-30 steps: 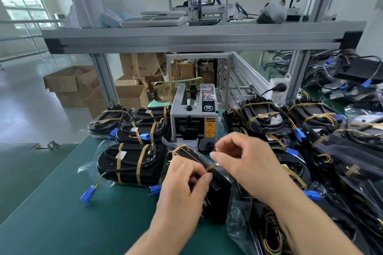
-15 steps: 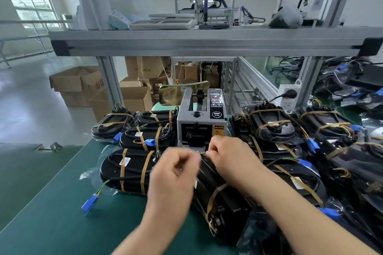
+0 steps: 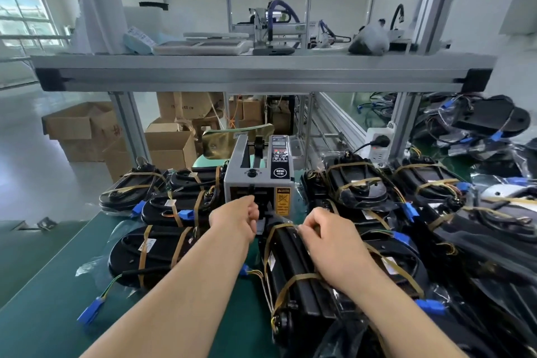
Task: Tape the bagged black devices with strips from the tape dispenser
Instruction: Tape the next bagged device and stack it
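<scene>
- Shelf [image 3: 261, 73]: an aluminium-framed shelf spans the scene above and beyond both hands, carrying trays and small machines.
- Surface [image 3: 58, 293]: a green mat lies under both forearms and extends to the left of the left hand.
- Right heap [image 3: 436, 212]: many bagged black units, banded with tan tape, lie piled to the right of and beyond the right hand.
- Left group [image 3: 151, 250]: several taped units lie flat to the left of the left hand, the nearest just beside the left forearm.
- Cardboard boxes [image 3: 171, 142]: these are stacked on the floor well beyond the left hand.
- Bagged black device [image 3: 293, 270]: it lies lengthwise under the right hand, between the two forearms, with its far end close to the dispenser.
- Tape dispenser [image 3: 258, 177]: a grey box stands upright just beyond both hands, its outlet facing them.
- Right hand [image 3: 328, 238]: it rests on the device's far end, with bent fingers gripping the bag at the far band.
- Left hand [image 3: 235, 219]: it is at the dispenser's outlet with its fingers curled; whether they pinch a strip cannot be told.
- Tape bands [image 3: 293, 280]: two tan strips cross the device, one near the right wrist and one at the fingertips.
- Blue connector [image 3: 90, 311]: it lies on the mat, left of the left forearm.
</scene>
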The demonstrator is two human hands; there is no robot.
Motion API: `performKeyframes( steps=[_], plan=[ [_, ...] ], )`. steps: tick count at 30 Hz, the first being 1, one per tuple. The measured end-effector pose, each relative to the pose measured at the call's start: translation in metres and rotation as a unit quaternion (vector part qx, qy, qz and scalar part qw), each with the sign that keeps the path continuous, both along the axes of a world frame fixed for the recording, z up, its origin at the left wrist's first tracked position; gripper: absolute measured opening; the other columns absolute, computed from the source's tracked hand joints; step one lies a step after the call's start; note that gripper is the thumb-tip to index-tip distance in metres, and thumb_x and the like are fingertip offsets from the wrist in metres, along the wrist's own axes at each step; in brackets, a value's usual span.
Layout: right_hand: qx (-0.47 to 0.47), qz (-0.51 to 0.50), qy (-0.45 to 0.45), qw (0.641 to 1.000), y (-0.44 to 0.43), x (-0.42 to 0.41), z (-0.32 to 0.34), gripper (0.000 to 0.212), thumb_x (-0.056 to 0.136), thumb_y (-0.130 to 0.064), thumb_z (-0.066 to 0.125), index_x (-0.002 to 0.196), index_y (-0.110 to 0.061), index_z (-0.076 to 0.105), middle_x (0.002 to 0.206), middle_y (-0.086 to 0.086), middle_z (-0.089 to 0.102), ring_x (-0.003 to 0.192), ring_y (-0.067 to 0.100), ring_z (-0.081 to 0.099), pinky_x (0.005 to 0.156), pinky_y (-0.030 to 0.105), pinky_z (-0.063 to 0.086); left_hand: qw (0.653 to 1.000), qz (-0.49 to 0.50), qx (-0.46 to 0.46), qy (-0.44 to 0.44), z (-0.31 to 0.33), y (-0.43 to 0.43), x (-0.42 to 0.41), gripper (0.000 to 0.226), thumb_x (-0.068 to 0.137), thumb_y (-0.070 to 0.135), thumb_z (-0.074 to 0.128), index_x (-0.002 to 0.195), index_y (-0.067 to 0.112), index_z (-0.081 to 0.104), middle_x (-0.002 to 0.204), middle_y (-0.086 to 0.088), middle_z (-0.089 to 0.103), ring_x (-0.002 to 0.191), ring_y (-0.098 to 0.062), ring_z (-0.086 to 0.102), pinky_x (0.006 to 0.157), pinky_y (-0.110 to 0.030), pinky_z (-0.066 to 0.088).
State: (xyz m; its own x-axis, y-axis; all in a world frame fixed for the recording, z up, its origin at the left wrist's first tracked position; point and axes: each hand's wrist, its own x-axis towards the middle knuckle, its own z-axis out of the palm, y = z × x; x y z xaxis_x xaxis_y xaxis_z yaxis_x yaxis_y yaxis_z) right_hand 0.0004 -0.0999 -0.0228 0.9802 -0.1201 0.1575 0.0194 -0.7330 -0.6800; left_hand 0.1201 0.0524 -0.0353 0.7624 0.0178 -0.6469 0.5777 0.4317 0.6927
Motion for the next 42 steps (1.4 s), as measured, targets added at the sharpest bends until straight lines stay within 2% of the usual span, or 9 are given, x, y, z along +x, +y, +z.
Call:
performKeyframes(
  steps=[4, 8, 12, 15, 17, 20, 26, 36, 42],
  plan=[
    [0.027, -0.006, 0.008, 1.0, 0.003, 0.003, -0.002, 0.024, 0.097, -0.033, 0.057, 0.077, -0.021, 0.056, 0.073, -0.006, 0.061, 0.064, 0.008, 0.052, 0.055, 0.021, 0.039, 0.992, 0.119, -0.045, 0.002, 0.002, -0.012, 0.0, 0.02, 0.095, 0.008, 0.053, 0.075, 0.008, 0.052, 0.058, -0.001, 0.053, 0.049, -0.008, 0.046, 0.035, -0.008, 0.03],
    [0.042, -0.009, 0.017, 0.999, 0.003, 0.003, -0.001, 0.023, 0.097, -0.032, 0.056, 0.077, -0.023, 0.056, 0.075, -0.006, 0.063, 0.063, 0.007, 0.053, 0.053, 0.017, 0.038, 0.982, 0.174, 0.025, -0.072, 0.006, -0.016, -0.024, 0.014, 0.083, 0.006, 0.065, 0.073, 0.01, 0.056, 0.046, 0.002, 0.052, 0.037, -0.008, 0.042, 0.033, -0.014, 0.03],
    [0.066, -0.012, 0.027, 0.997, 0.0, 0.003, -0.002, 0.023, 0.098, -0.034, 0.056, 0.078, -0.023, 0.057, 0.075, -0.007, 0.062, 0.062, 0.005, 0.053, 0.05, 0.017, 0.036, 0.967, 0.008, 0.073, -0.243, 0.018, 0.004, -0.061, 0.022, 0.087, 0.01, 0.069, 0.066, 0.014, 0.062, 0.052, 0.004, 0.055, 0.043, -0.005, 0.047, 0.043, -0.017, 0.042],
    [0.095, -0.009, 0.032, 0.995, 0.002, 0.004, -0.003, 0.021, 0.097, -0.034, 0.058, 0.079, -0.023, 0.057, 0.079, -0.006, 0.063, 0.069, 0.007, 0.055, 0.055, 0.021, 0.038, 0.914, -0.211, 0.141, -0.316, 0.028, 0.019, -0.085, 0.017, 0.09, 0.013, 0.066, 0.073, 0.014, 0.067, 0.062, 0.001, 0.058, 0.052, -0.007, 0.05, 0.053, -0.018, 0.044],
    [0.112, -0.003, 0.039, 0.993, 0.005, 0.004, -0.003, 0.02, 0.095, -0.034, 0.058, 0.08, -0.022, 0.058, 0.082, -0.006, 0.064, 0.071, 0.008, 0.056, 0.056, 0.022, 0.039, 0.88, -0.283, 0.207, -0.319, 0.031, 0.024, -0.09, 0.013, 0.09, 0.013, 0.066, 0.077, 0.012, 0.068, 0.066, -0.002, 0.056, 0.056, -0.008, 0.048, 0.056, -0.019, 0.041],
    [0.116, 0.002, 0.043, 0.992, 0.007, 0.004, -0.003, 0.018, 0.096, -0.033, 0.058, 0.081, -0.022, 0.059, 0.083, -0.006, 0.064, 0.07, 0.006, 0.056, 0.053, 0.02, 0.037, 0.852, -0.307, 0.279, -0.321, 0.036, 0.024, -0.089, 0.012, 0.089, 0.012, 0.067, 0.078, 0.009, 0.068, 0.069, -0.008, 0.051, 0.057, -0.011, 0.041, 0.053, -0.018, 0.036],
    [0.102, -0.001, 0.026, 0.994, 0.005, 0.006, -0.006, 0.02, 0.097, -0.033, 0.058, 0.079, -0.024, 0.058, 0.074, -0.008, 0.062, 0.06, 0.002, 0.053, 0.045, 0.008, 0.038, 0.826, -0.329, 0.318, -0.328, 0.04, 0.018, -0.082, 0.025, 0.088, 0.012, 0.069, 0.063, 0.017, 0.066, 0.05, 0.011, 0.054, 0.044, 0.0, 0.044, 0.048, -0.011, 0.037],
    [0.091, 0.002, 0.012, 0.996, 0.006, 0.006, -0.009, 0.023, 0.097, -0.036, 0.058, 0.078, -0.024, 0.057, 0.067, -0.008, 0.06, 0.049, -0.004, 0.053, 0.042, 0.01, 0.036, 0.817, -0.336, 0.319, -0.343, 0.043, 0.014, -0.081, 0.022, 0.09, 0.006, 0.066, 0.068, 0.009, 0.064, 0.048, 0.015, 0.06, 0.04, 0.009, 0.051, 0.043, -0.003, 0.035],
    [0.104, 0.003, 0.016, 0.994, 0.007, 0.007, -0.009, 0.023, 0.097, -0.038, 0.058, 0.079, -0.024, 0.058, 0.067, -0.007, 0.061, 0.045, -0.003, 0.054, 0.039, 0.011, 0.035, 0.815, -0.316, 0.342, -0.344, 0.037, 0.014, -0.077, 0.027, 0.088, 0.013, 0.069, 0.062, 0.015, 0.065, 0.079, -0.008, 0.074, 0.045, 0.007, 0.052, 0.048, -0.007, 0.04]
  ],
)
